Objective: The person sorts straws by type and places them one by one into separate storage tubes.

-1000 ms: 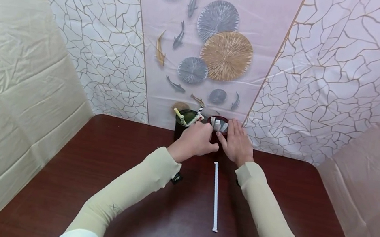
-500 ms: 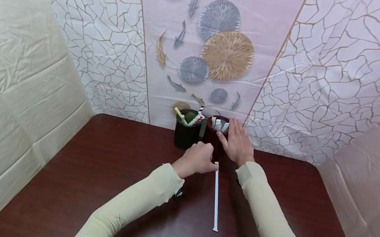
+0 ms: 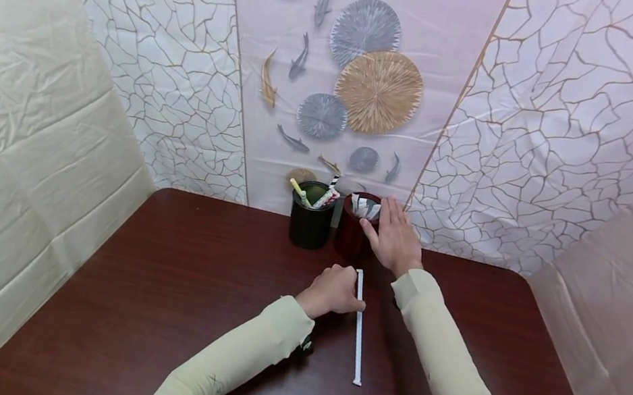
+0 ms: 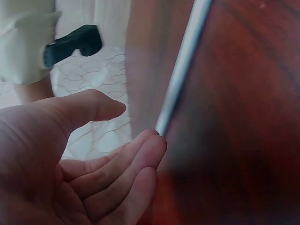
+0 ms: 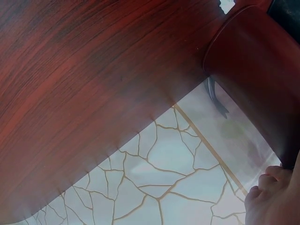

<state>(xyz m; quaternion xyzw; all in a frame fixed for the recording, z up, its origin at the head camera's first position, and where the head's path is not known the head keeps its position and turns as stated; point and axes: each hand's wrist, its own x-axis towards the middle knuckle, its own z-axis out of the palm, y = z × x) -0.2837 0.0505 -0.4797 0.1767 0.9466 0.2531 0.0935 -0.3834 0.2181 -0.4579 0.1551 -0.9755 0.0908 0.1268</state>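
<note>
One white straw (image 3: 359, 327) lies on the table (image 3: 156, 283); the left hand (image 3: 333, 291) (fingers loosely curled, holding nothing) touches it, while the right hand (image 3: 395, 240) lies flat against one of two cups, the red cup (image 3: 351, 237)

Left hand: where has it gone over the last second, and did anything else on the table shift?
The left hand drew back from the rims of the two cups toward the person and now sits beside the far end of the white straw, fingertips at it; a grip is not clear. The right hand stayed against the dark red cup. The black cup and the straw have not moved.
</note>
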